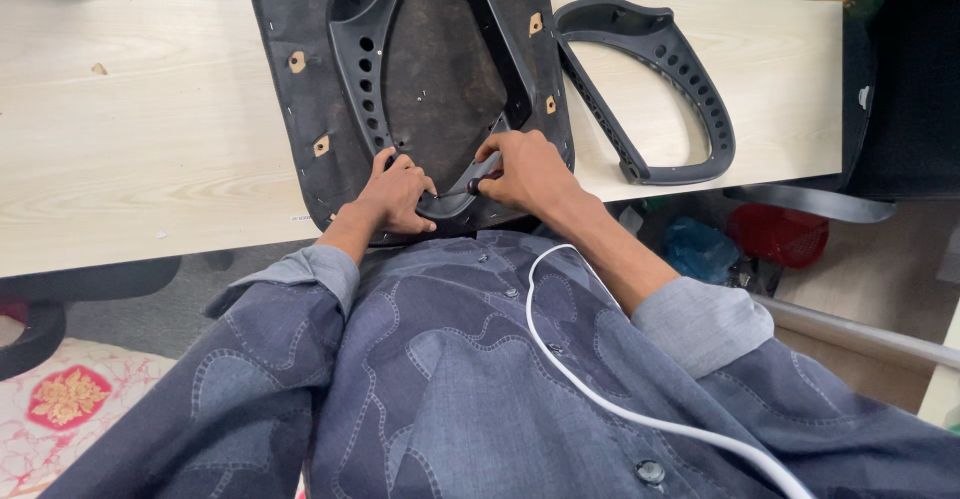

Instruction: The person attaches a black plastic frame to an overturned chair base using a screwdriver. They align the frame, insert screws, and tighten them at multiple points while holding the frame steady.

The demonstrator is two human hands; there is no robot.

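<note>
A dark chair seat panel [300,19] lies upside down on a pale wooden table [130,129], its near edge overhanging toward me. A black plastic armrest frame [365,69] rests on the panel. My left hand [395,194] presses on the near end of that frame. My right hand [525,171] is closed around a dark-handled screwdriver [478,179], whose thin shaft points left toward the frame's near end, right by the left fingers.
A second black armrest frame [665,89] lies on the table to the right. A white cable [600,399] runs across my blue shirt. Below the table's right end are a red object [780,234] and a blue bag [700,249]; a patterned mat [70,399] lies lower left.
</note>
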